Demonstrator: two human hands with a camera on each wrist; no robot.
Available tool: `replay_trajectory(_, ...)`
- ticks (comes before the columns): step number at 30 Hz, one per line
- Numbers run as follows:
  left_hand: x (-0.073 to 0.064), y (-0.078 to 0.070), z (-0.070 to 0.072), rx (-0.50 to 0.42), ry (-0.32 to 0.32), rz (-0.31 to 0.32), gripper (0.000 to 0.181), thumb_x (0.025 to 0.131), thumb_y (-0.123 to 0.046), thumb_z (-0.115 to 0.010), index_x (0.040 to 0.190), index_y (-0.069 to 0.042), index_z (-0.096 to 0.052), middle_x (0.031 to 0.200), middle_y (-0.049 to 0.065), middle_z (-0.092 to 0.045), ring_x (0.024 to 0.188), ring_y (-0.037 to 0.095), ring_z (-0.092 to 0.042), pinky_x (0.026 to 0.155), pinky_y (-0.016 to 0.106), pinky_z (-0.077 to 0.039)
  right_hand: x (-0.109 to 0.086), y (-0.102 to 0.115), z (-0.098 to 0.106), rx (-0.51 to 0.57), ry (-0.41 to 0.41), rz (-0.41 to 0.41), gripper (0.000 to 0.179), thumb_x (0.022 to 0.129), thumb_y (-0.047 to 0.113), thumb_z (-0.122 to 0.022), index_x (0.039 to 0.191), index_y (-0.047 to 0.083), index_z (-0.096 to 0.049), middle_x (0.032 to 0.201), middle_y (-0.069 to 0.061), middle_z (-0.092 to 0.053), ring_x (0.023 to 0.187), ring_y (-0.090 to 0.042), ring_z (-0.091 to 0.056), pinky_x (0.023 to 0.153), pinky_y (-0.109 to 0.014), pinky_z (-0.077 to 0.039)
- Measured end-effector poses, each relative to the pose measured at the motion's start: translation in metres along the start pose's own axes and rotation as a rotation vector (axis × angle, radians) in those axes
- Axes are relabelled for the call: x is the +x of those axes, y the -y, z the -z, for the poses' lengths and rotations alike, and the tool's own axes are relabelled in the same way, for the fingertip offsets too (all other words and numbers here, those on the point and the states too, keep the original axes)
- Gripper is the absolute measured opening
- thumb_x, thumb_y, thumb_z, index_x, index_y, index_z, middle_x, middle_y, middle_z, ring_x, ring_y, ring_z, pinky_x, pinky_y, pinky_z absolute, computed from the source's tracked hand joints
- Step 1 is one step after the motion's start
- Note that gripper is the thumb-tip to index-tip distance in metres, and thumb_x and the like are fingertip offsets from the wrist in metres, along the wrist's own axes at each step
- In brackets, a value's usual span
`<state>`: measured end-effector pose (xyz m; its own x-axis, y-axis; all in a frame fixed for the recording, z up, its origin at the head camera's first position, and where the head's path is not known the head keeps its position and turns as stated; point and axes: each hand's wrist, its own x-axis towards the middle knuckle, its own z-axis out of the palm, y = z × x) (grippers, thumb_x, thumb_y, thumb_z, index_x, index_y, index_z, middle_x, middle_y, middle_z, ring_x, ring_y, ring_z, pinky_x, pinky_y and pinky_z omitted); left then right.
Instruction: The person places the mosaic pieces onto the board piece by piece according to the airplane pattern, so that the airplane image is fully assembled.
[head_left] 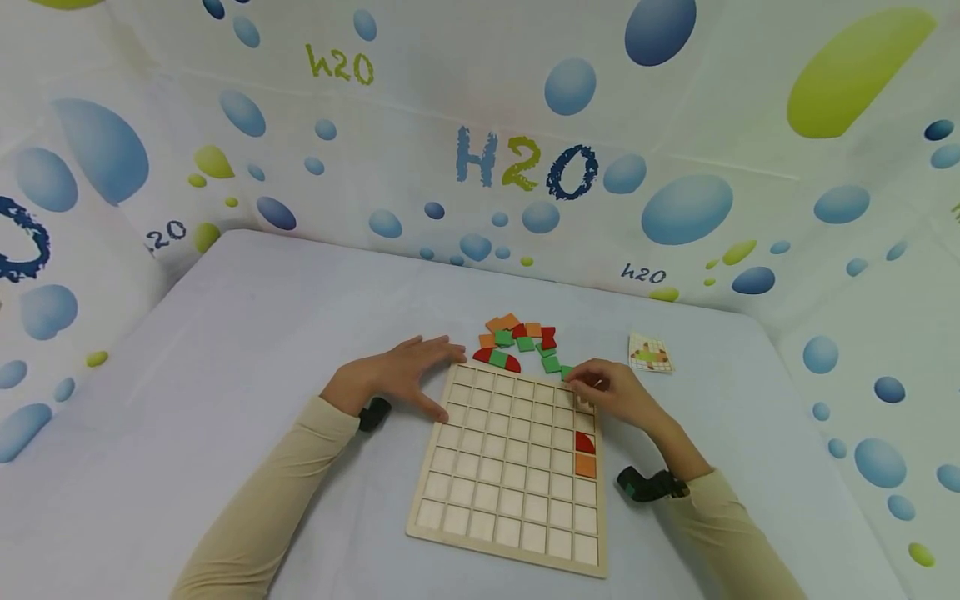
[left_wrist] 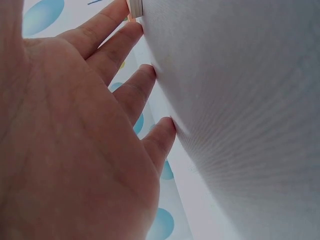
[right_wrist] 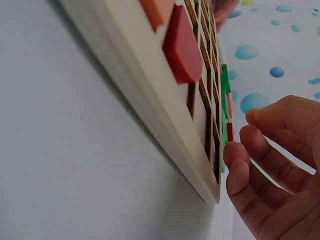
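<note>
A light wooden grid board (head_left: 498, 550) lies on the table; a red quarter-round piece (head_left: 585, 442) and an orange square tile (head_left: 586, 465) sit in its right column. My left hand (head_left: 401, 373) has its fingers spread, touching the board's upper left corner and left edge. In the left wrist view its fingertips rest on the cloth beside the board. Over the board's upper right corner, my right hand (head_left: 611, 390) has loosely bent fingers beside a green tile (head_left: 567, 372). The right wrist view shows nothing between its fingers (right_wrist: 239, 175); whether they touch the tile is unclear.
Behind the board lies a loose group of green tiles (head_left: 525, 343), orange tiles (head_left: 533, 330) and red pieces (head_left: 548, 337). A small pattern card (head_left: 650, 353) lies farther right. White cloth covers the table (head_left: 300, 308), and a printed curtain (head_left: 420, 108) hangs behind.
</note>
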<state>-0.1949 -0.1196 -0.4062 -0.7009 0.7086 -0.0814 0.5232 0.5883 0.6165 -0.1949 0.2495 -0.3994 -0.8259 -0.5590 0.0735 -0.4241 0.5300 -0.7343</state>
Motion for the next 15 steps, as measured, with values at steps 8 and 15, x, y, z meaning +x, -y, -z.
replay_trajectory(8,0.001,0.001,0.001,-0.002,0.014,0.021,0.086,0.075,-0.045,-0.082,0.142,-0.006,-0.044,0.154,0.015,-0.035,0.147,0.037,-0.018,0.117,0.060,-0.008,0.015,-0.004,0.008,0.012,-0.008,-0.012,0.020,0.095,0.003,-0.061,0.113,-0.005,-0.066,0.095,-0.016,-0.068,0.073,-0.021,-0.061,0.060,-0.021,-0.049)
replay_trajectory(15,0.002,-0.003,0.004,0.028,0.032,0.051,0.086,0.075,-0.043,-0.083,0.143,-0.007,-0.044,0.155,0.013,-0.035,0.147,0.037,-0.019,0.118,0.059,-0.010,0.025,-0.011,0.011,0.009,0.017,-0.022,0.021,0.095,0.006,-0.062,0.113,-0.003,-0.067,0.095,-0.014,-0.066,0.082,-0.021,-0.062,0.067,-0.024,-0.052)
